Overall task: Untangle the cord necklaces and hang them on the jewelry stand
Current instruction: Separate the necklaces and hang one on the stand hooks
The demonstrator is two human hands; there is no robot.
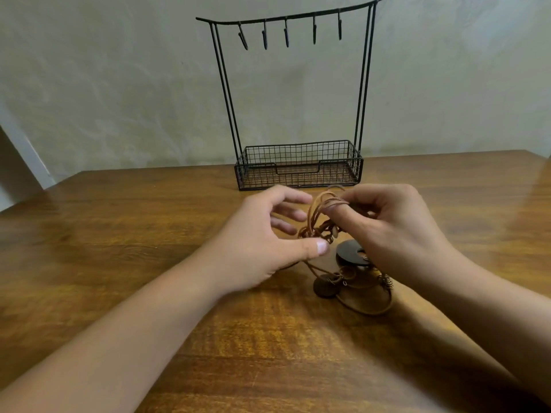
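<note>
Two hands (328, 231) hold tangled necklaces (323, 216); basket (298, 174) bare.

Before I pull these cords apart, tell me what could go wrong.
1. The right hand pinches several cords at once; pulling all together may tighten the knot.
2. The dark wooden discs lie on the table under the tangle; lifting quickly could swing or snag them.
3. The left hand is open, so the knot isn't steadied.

Wooden table (149, 263) (jewelry stand (298, 171), necklaces (343, 281))
</note>
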